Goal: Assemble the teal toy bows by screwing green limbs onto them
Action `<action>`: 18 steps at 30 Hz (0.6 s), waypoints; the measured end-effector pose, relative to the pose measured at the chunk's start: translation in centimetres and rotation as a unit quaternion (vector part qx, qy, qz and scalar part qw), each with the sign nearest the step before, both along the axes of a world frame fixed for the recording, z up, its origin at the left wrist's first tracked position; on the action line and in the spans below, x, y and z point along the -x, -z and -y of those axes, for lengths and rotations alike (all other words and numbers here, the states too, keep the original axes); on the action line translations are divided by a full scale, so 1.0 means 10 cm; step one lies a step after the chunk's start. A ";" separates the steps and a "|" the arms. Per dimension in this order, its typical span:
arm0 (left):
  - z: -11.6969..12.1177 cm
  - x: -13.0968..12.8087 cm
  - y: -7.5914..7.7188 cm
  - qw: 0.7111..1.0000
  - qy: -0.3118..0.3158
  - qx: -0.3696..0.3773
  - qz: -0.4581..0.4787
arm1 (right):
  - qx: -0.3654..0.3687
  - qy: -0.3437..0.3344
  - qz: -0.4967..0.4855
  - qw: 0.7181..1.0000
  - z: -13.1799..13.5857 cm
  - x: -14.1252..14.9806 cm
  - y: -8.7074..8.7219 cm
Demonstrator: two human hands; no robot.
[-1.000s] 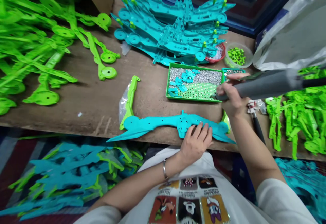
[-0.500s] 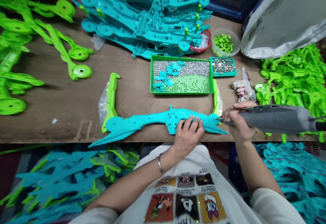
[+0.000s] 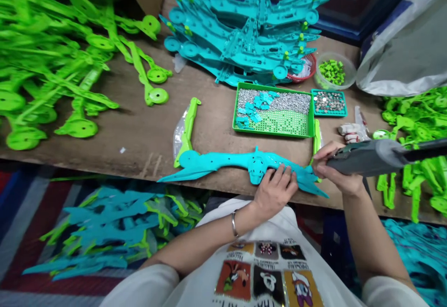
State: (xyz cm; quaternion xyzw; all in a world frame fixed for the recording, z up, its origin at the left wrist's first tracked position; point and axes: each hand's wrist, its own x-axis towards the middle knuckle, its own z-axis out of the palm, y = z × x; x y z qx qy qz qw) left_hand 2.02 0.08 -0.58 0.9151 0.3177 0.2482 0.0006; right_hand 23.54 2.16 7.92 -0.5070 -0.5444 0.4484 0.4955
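A turquoise plastic bow part [image 3: 223, 160] lies along the table's front edge, its smooth face up. My left hand [image 3: 277, 190] grips its right half, fingers bent over the surface and thumb out of sight. In my right hand [image 3: 337, 176] is a grey electric screwdriver [image 3: 370, 158], lying nearly level at the bow part's right end. The fingers hide its tip, so contact cannot be made out. Lime-green arms stand at both ends of the bow part: the left arm [image 3: 188, 127] with a clear film piece, the right arm [image 3: 316, 141] partly covered by my hand.
Behind the bow part sits a green tray [image 3: 275, 132] of screws and small turquoise pieces. Beside it are a small tray [image 3: 330, 104] of metal discs and a tub [image 3: 349, 81] of green pieces. Turquoise parts [image 3: 240, 41] are stacked behind; green parts [image 3: 84, 125] pile at left.
The view has turned left, shifting the table's contents rightward in it. The screwdriver's tip, visible before at the bow part's right end, is now hidden. Both hands keep their holds.
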 end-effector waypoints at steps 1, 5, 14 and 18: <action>-0.03 0.05 -0.06 1.000 0.009 0.016 -0.001 | -0.012 -0.019 -0.019 1.000 -0.08 0.02 -0.04; -0.18 0.43 -0.35 0.996 0.002 0.084 0.021 | -0.133 0.095 -0.080 0.983 -0.44 0.21 -0.13; -0.47 1.00 -0.18 0.988 -0.092 0.121 0.039 | -0.165 0.182 -0.092 0.965 -1.13 0.57 0.27; -0.55 0.88 -0.12 0.990 -0.063 0.116 0.050 | -0.124 0.169 -0.078 0.975 -1.20 0.59 0.36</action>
